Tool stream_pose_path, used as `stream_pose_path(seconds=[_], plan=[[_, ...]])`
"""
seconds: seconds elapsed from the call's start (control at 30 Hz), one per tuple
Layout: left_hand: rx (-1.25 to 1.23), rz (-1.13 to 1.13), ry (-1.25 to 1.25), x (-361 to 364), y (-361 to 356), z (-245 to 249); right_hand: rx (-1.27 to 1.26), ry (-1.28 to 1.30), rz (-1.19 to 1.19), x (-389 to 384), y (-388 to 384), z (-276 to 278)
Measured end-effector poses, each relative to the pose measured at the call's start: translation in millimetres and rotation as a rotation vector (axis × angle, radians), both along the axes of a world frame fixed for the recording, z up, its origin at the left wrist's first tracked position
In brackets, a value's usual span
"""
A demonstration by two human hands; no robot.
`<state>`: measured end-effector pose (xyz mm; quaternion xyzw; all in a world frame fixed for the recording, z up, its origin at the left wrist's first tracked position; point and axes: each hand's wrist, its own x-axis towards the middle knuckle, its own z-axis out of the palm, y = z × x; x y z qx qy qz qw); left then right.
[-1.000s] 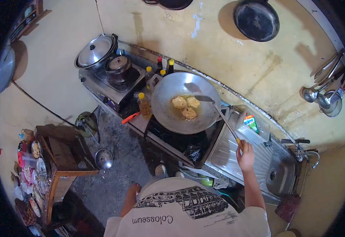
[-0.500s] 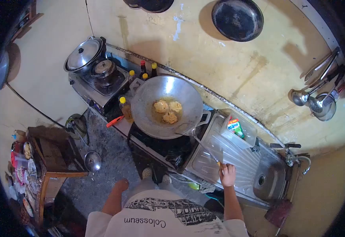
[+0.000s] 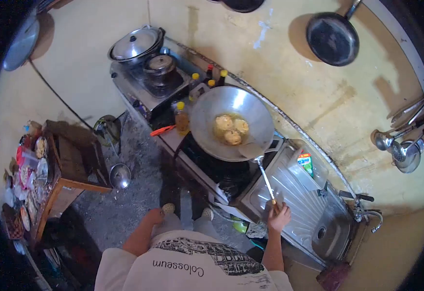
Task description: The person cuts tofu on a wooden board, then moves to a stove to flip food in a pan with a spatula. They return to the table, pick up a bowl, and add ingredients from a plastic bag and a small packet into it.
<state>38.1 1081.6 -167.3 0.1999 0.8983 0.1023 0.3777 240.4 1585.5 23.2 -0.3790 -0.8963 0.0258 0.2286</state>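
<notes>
My right hand is closed around the wooden end of a long-handled spatula. Its flat metal blade rests at the lower right rim of a large wok, near the side handle. Several golden-brown fritters sit in oil at the bottom of the wok, apart from the blade. My left hand hangs low beside my body, away from the cookware; its fingers do not show clearly.
A stove with lidded pots stands beyond the wok, with bottles and an orange-handled tool nearby. To the right are a steel sink and a plastic tub holding a green packet. A cluttered wooden table stands left.
My right hand has drawn the spatula so its blade is at the wok's rim, turned flatter. My left hand has risen slightly. The whole view has shifted with my head.
</notes>
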Motion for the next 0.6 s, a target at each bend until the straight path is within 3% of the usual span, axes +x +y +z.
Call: stream_pose_path(seconds=[0.07,0.13,0.2,0.27,0.33,0.37,0.43,0.5,0.57,0.6], plan=[[0.027,0.011,0.016,-5,-26,-7,0.023,0.098,-0.161,8,-23,-1],[0.001,0.098,-0.053,-21,-33,23,0.043,0.235,-0.399,32,-56,-17],[0.016,0.042,-0.067,-35,-54,25,0.043,0.357,-0.573,56,-108,-38],[0.049,-0.063,-0.054,-57,-94,1,-0.163,0.263,-0.743,81,-180,-61],[0.095,-0.217,-0.019,-83,-145,-70,-0.35,0.032,-0.725,124,-266,-111],[0.058,-0.21,-0.042,-94,-165,-46,-0.485,-0.103,-0.693,142,-306,-127],[0.001,-0.174,-0.098,-114,-182,48,-0.782,-0.311,-0.605,169,-380,-150],[-0.224,-0.197,-0.016,-131,-229,49,-0.998,-0.402,-0.572,186,-435,-157],[-0.165,0.061,0.099,-134,-294,-8,-1.128,-0.414,-0.571,198,-472,-158],[-0.189,0.043,0.11,-130,-316,-10,-1.182,-0.431,-0.573,204,-487,-158]])
